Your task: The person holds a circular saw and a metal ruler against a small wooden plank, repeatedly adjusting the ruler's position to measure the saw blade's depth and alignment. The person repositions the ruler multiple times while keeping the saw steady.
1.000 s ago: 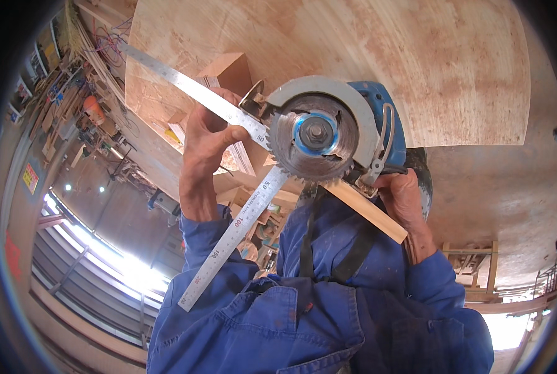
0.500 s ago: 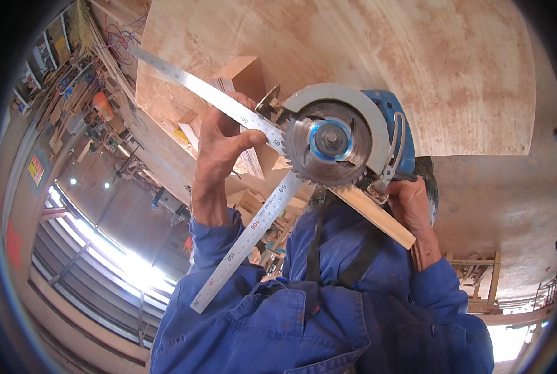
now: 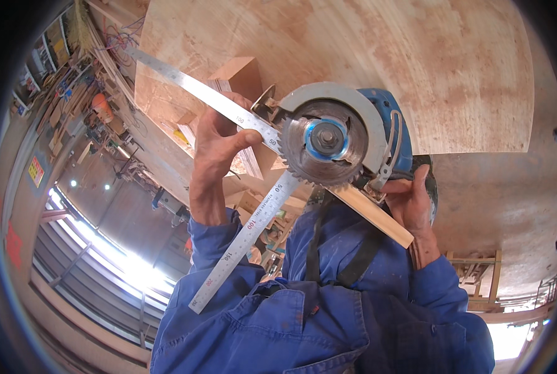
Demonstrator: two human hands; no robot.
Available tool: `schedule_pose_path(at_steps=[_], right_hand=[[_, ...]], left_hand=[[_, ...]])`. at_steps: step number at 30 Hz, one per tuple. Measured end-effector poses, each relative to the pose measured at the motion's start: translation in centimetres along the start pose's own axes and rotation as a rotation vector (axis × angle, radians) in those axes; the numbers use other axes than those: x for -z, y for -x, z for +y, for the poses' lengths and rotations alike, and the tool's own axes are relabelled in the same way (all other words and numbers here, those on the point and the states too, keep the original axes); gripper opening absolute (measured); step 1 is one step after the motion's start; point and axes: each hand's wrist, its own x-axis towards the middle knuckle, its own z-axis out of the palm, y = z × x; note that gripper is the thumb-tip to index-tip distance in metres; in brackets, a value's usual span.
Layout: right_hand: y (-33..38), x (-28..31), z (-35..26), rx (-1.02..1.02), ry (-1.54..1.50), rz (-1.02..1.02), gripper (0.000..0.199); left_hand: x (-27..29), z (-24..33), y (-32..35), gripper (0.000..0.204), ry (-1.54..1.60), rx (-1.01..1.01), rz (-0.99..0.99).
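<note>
A blue and grey circular saw [image 3: 392, 109] is tipped over so that its toothed blade [image 3: 300, 140] faces me. My left hand [image 3: 219, 137] pinches a steel carpenter's square [image 3: 206, 93] between thumb and fingers. The square's corner lies against or behind the blade's left edge, and its short arm slants down toward my left sleeve. At the saw's lower right, beside the slotted metal bracket [image 3: 385, 169], my right hand [image 3: 413, 202] grips part of the saw with a finger curled in and another digit raised. A narrow wooden strip [image 3: 375, 215] sticks out below the blade.
A broad plywood sheet [image 3: 465, 75] spreads beyond the saw. Wooden blocks [image 3: 238, 75] stand on it behind my left hand. Tools and offcuts [image 3: 113, 118] clutter the far left, and a wooden frame [image 3: 493, 280] stands at the lower right.
My right hand has shifted its grip: one digit that was tucked in now points up. The saw and square have moved very slightly left.
</note>
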Motion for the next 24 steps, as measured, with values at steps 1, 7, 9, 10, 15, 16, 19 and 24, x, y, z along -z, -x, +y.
schedule_pose_path(at_steps=[1, 7, 9, 10, 15, 16, 19, 24], right_hand=[[0.0, 0.4, 0.3, 0.016, 0.023, -0.02, 0.079], [0.1, 0.7, 0.7, 0.042, -0.026, -0.041, 0.067], [0.4, 0.4, 0.4, 0.027, -0.028, -0.072, 0.069], [0.3, 0.5, 0.4, 0.024, 0.021, -0.085, 0.069], [0.0, 0.2, 0.0, 0.017, -0.016, -0.111, 0.06], [0.0, -0.1, -0.4, -0.008, -0.037, -0.105, 0.059], [0.0, -0.5, -0.8, -0.035, -0.052, -0.076, 0.058], [-0.4, 1.5, 0.2, 0.112, 0.154, -0.195, 0.066]], left_hand=[[-0.1, 0.1, 0.0, 0.051, 0.012, 0.007, 0.0], [-0.4, 0.0, 0.1, 0.049, 0.0, 0.0, 0.03], [-0.6, 0.4, 0.2, 0.053, 0.019, 0.006, 0.031], [-0.6, 0.5, 0.2, 0.054, -0.007, 0.0, 0.026], [-0.8, 0.3, 0.1, 0.056, -0.026, -0.032, 0.041], [-0.7, 0.3, 0.1, 0.056, -0.019, -0.029, 0.038], [-0.8, 0.3, 0.0, 0.056, 0.0, -0.03, 0.027], [-0.7, 0.4, 0.2, 0.054, -0.003, -0.014, 0.023]])
